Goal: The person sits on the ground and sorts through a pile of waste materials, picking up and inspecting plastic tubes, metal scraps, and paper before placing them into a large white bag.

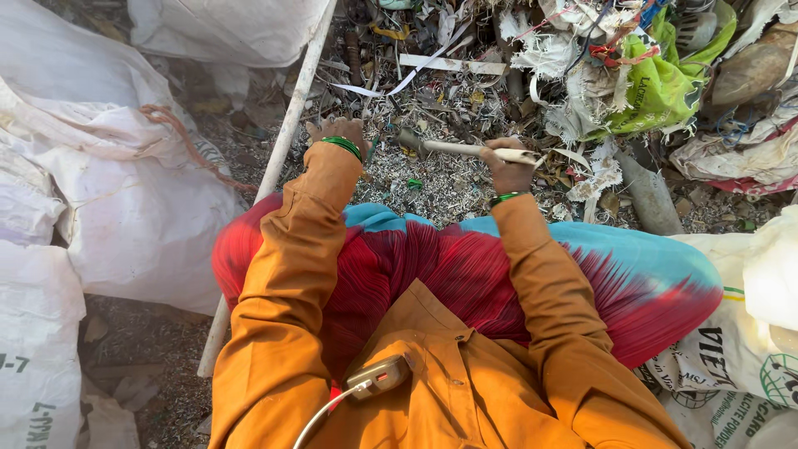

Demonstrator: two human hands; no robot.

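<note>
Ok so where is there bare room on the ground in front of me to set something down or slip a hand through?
Flattest patch: fine shreds between the left hand and the right hand, under the pale stick that the right hand grips. A narrow strip runs between the white pole and the white sacks. Crowded: the rag and scrap heap upper right.

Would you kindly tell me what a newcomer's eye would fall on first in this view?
Probably the bright red and blue pleated cloth across the lap, framed by orange sleeves. Just above it, the right hand grips a pale tool handle over the shredded scrap pile, while the left hand rests on the scraps.
</note>
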